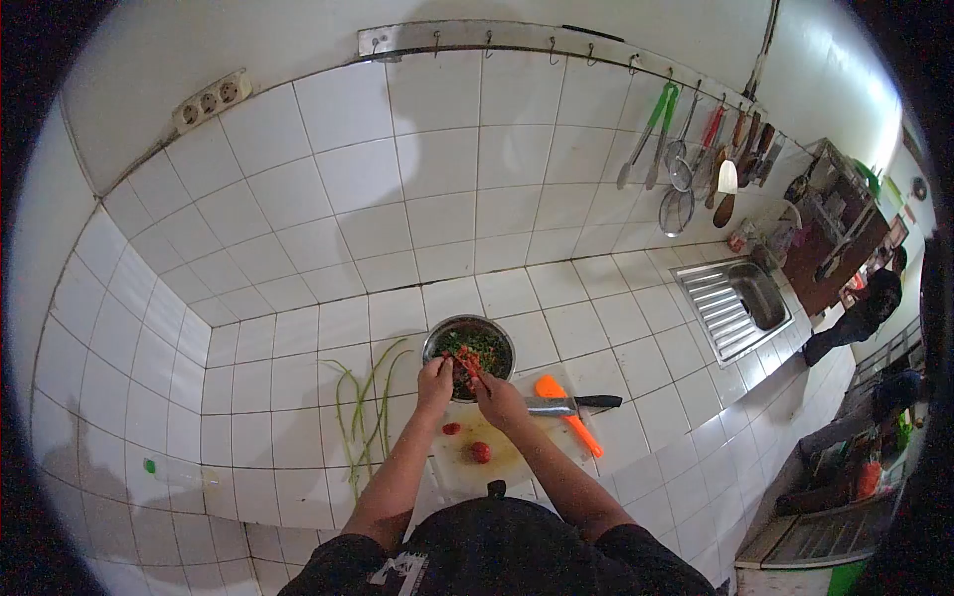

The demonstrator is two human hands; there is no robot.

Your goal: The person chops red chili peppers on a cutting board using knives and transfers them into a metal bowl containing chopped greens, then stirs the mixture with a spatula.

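A steel bowl (pixel 512 343) holds chopped green leaves and orange-red bits. Over its near side my left hand (pixel 435 387) and my right hand (pixel 497 399) are closed close together, fingers on a soft red piece (pixel 467 364) that looks like tomato. Just below the hands is a pale cutting board (pixel 507 459), wet with juice. On it lie a round red tomato (pixel 481 453) and a smaller red piece (pixel 451 429). A knife (pixel 596 401) with a black handle rests right of my right hand, across an orange-handled tool (pixel 586 435).
Long green beans (pixel 386 407) lie loose left of the board. At the right is a steel sink (pixel 755 298) with a ribbed drainer. Utensils such as green tongs (pixel 656 124) and a strainer (pixel 677 212) hang on the wall. A person (pixel 874 298) stands far right.
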